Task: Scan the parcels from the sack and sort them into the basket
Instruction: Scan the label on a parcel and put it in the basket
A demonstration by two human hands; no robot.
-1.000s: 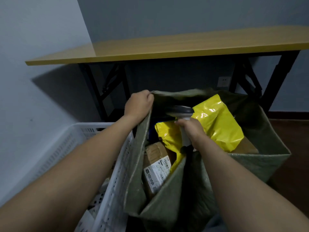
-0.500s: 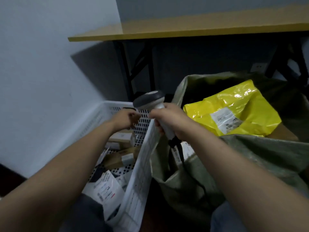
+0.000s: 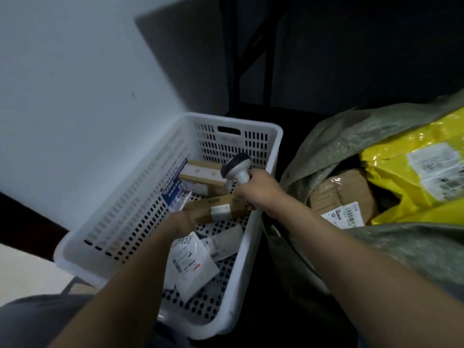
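A white perforated basket [image 3: 120,217] stands on the floor at the left, with several parcels in it. My left hand [image 3: 179,223] reaches down into it, and its fingers meet the left end of a long brown box [image 3: 218,209]; blur hides the grip. My right hand [image 3: 258,192] holds a grey handheld scanner [image 3: 237,169] over the basket's right rim, head pointing into the basket. The green woven sack [image 3: 351,136] gapes at the right, holding a yellow poly parcel [image 3: 401,187] and a brown carton [image 3: 344,189] with a white label.
Inside the basket lie a blue-and-white envelope [image 3: 174,192], two flat brown boxes [image 3: 200,177] at the far end and white labelled bags [image 3: 190,262] near me. A pale wall runs along the left. Dark table legs [image 3: 233,59] stand behind the basket.
My left hand has let go of the sack's rim and dropped into the basket. My right hand has carried the scanner from the sack to above the basket. My view has turned left and down.
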